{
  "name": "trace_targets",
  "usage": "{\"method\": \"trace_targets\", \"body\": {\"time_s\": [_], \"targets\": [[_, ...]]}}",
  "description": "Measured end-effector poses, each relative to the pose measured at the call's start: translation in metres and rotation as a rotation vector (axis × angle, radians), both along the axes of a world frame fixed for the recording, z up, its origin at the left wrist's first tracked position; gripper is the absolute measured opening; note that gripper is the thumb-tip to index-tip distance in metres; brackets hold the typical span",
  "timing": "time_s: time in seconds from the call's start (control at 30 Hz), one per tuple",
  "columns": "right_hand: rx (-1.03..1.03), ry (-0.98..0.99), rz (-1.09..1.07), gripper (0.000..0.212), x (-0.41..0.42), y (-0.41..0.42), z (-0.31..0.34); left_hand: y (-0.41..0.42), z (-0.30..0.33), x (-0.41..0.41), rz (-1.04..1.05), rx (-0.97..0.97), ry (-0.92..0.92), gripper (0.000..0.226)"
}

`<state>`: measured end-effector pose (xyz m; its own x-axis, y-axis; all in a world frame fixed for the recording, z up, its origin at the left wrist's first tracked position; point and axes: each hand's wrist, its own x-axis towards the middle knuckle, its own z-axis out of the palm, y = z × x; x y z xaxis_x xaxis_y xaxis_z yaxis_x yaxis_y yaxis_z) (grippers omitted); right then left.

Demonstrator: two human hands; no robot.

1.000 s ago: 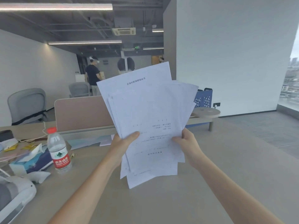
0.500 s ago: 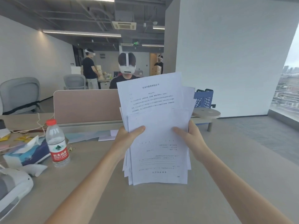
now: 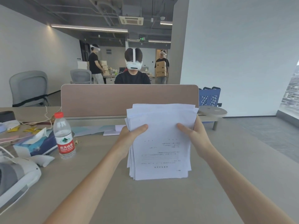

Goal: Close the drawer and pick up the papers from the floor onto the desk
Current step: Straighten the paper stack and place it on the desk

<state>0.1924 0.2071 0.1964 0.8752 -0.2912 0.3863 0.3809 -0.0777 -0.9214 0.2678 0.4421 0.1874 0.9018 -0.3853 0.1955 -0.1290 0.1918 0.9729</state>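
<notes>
Over the wide beige laminate desk (image 3: 210,183), the fanned sheaf of white printed papers (image 3: 161,143) has been squared and lowered until its bottom edge seems to meet the top, left hand (image 3: 129,136) and right hand (image 3: 196,136) clamped on its sides, so placing is nearly done, though the drawer lies out of view.

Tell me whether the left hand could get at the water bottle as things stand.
Probably yes, once freed. The bottle stands upright on the desk just left of the left hand, with nothing between them. But that hand now grips the papers together with the right hand.
</notes>
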Motion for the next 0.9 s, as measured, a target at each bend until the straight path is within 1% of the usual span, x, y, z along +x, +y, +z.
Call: {"method": "trace_targets", "body": {"time_s": [0.1,0.13,0.23,0.3,0.37,0.43,0.47,0.53,0.63,0.77,0.9], "targets": [[-0.041,0.012,-0.047,0.025,0.003,0.001,-0.001,0.0,0.001,0.001,-0.008,-0.008,0.015,0.029],[-0.036,0.007,-0.056,0.023,0.004,0.002,-0.001,0.0,0.001,0.002,-0.011,-0.012,0.017,0.029],[0.013,-0.016,-0.078,0.025,0.006,0.005,0.001,0.001,-0.001,0.005,-0.019,0.027,0.006,0.033],[0.048,-0.032,-0.109,0.026,0.005,0.005,0.002,0.001,-0.006,0.005,-0.037,0.108,-0.012,0.038],[0.066,-0.05,-0.139,0.026,0.004,0.005,0.003,-0.001,-0.014,0.003,-0.021,0.147,0.0,0.033],[0.095,-0.054,-0.161,0.028,0.002,0.005,0.001,-0.003,-0.021,-0.001,0.024,0.122,0.025,0.025],[0.108,-0.049,-0.171,0.029,0.001,0.005,-0.002,-0.005,-0.024,-0.002,0.041,0.102,0.039,0.024],[0.097,-0.031,-0.185,0.03,-0.002,0.005,-0.009,-0.007,-0.031,-0.005,0.052,0.056,0.088,0.026],[0.062,0.017,-0.146,0.028,-0.009,0.006,-0.028,-0.008,-0.037,-0.009,0.073,-0.001,0.146,0.028],[0.069,0.068,-0.07,0.029,-0.016,0.008,-0.054,-0.007,-0.039,-0.014,0.037,-0.003,0.124,0.028],[0.056,0.064,-0.083,0.028,-0.015,0.009,-0.06,-0.008,-0.04,-0.018,0.032,0.017,0.085,0.022]]}}
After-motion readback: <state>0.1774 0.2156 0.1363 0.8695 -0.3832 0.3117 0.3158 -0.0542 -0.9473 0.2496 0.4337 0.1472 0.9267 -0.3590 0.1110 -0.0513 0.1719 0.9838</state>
